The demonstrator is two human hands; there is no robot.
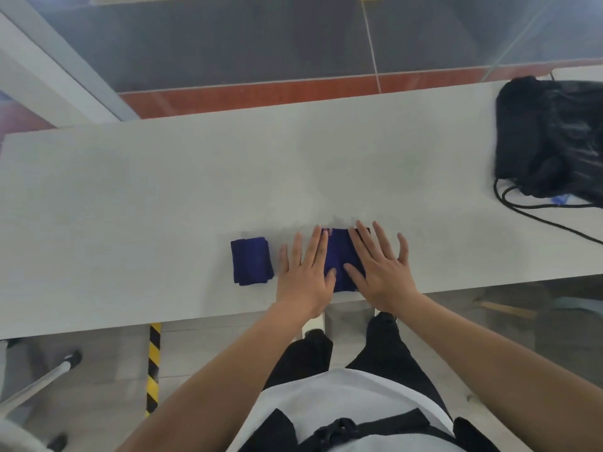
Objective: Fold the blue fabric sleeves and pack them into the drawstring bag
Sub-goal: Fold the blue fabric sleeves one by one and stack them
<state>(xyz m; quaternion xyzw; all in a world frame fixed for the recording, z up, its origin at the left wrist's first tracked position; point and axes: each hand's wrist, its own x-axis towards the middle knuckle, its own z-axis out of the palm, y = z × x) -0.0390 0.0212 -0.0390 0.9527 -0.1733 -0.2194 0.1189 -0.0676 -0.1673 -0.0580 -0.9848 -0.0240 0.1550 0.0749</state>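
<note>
Blue cloth is what I am pressing flat: one sleeve (339, 259) lies near the close edge of the pale surface (163, 197), and both my hands rest on it palms down. My left hand (305, 272) covers its left side, fingers spread and straight, with the outer fingers resting on the surface. My right hand (380, 265) covers its right side the same way, splayed, gripping nothing. The thumbs nearly meet over the middle of the cloth, which shows between them. A small pink mark sits at its far edge. Just left of that sleeve, apart from it, lies a second sleeve (251, 261), already folded into a neat block. Far off to the right of the sleeve, toward the surface's back corner, sits the black bag (551, 138), its cords (528, 213) trailing toward me.
</note>
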